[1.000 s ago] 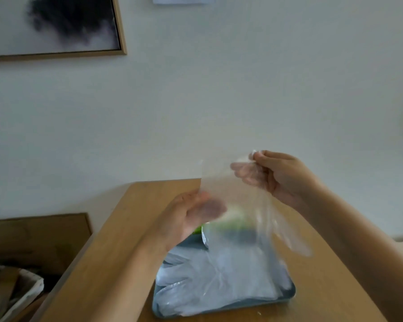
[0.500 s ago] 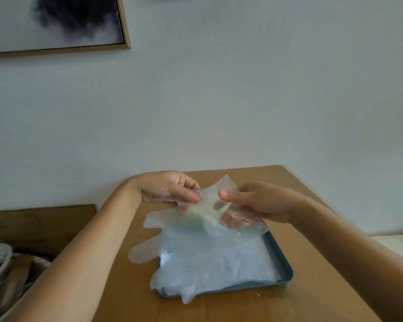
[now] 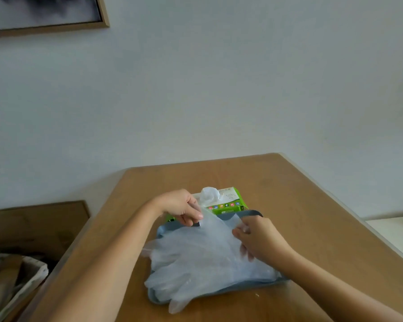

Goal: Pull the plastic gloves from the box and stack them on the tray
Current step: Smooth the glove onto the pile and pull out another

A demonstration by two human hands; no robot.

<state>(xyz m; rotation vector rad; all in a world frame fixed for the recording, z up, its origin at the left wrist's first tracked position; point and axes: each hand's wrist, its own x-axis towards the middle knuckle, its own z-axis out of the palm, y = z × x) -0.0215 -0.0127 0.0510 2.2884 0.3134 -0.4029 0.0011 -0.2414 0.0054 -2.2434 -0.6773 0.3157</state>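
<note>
A grey-blue tray (image 3: 254,214) lies on the wooden table with a pile of clear plastic gloves (image 3: 203,259) on it; glove fingers hang over its left and front rim. Behind the tray stands a green and white glove box (image 3: 228,204) with a crumpled glove (image 3: 208,194) sticking out of its top slot. My left hand (image 3: 183,206) pinches the far left corner of the top glove's cuff. My right hand (image 3: 258,238) pinches the cuff's right side, fingers lying down on the pile.
The wooden table (image 3: 312,217) ends at a wall behind and drops off at the left and right edges. A basket with clutter (image 3: 14,282) sits low at the left beside a brown board (image 3: 33,226). A framed picture (image 3: 47,12) hangs on the wall.
Both hands have lowered the glove from up in the air onto the tray's pile and spread it flat. The box has come into sight behind the hands.
</note>
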